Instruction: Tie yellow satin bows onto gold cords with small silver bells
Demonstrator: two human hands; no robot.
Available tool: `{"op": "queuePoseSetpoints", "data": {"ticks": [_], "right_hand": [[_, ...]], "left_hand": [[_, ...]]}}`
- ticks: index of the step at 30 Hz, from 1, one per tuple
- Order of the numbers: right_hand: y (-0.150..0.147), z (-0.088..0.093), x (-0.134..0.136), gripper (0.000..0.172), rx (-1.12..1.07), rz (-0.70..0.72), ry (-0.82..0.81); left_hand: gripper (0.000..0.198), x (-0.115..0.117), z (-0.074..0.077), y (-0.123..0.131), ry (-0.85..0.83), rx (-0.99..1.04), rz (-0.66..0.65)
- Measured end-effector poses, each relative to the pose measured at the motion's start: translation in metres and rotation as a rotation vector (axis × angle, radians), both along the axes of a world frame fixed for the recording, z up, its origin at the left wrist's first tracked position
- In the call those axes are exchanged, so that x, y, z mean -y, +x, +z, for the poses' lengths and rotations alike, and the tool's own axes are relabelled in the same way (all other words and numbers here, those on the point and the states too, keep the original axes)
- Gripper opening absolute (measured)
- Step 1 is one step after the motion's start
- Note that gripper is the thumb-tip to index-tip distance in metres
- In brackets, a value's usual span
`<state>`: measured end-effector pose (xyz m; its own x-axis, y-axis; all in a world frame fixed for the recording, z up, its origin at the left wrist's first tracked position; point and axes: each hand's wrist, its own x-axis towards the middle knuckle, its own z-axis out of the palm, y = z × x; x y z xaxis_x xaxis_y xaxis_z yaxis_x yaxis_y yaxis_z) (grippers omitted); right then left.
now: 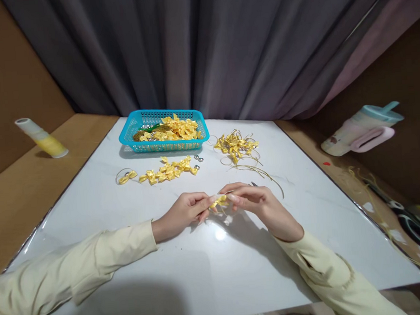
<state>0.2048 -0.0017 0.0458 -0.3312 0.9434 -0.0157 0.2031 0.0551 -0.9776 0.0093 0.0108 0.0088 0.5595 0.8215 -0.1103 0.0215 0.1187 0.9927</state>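
Note:
Over the middle of the white tabletop, my left hand (189,210) pinches a small yellow ribbon bow (220,201) from the left. My right hand (259,206) closes its fingers on the bow's right side, where a thin cord seems to show. Beyond my hands lies a row of loose yellow bows (171,170). A single bow with a looped cord (127,176) is left of that row, and a few small silvery pieces (198,159) are at its right end. Farther right sits a heap of bows with gold cords (235,146). A dark pointed tip (254,184) shows behind my right hand.
A blue plastic basket (165,146) at the back holds yellow bows and a bundle of gold cords. To the left stands a tilted-looking spool of yellow thread (44,139). On the right are a lidded cup (357,134) and black-handled scissors (415,228). A grey curtain (172,49) hangs behind.

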Motion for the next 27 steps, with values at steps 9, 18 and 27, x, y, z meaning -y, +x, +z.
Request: {"op": "queuePoseSetpoints", "data": {"ticks": [9, 18, 27], "right_hand": [[-0.012, -0.010, 0.004, 0.021, -0.113, -0.036, -0.019], [-0.015, -0.009, 0.007, 0.020, -0.064, -0.052, 0.032], [-0.015, -0.011, 0.008, 0.020, -0.051, -0.032, 0.124]], "left_hand": [[0.034, 0.000, 0.001, -0.001, -0.032, 0.027, -0.058], [0.025, 0.005, 0.004, -0.001, 0.077, -0.057, -0.031], [0.023, 0.006, 0.002, -0.003, 0.136, -0.063, -0.051]]}}
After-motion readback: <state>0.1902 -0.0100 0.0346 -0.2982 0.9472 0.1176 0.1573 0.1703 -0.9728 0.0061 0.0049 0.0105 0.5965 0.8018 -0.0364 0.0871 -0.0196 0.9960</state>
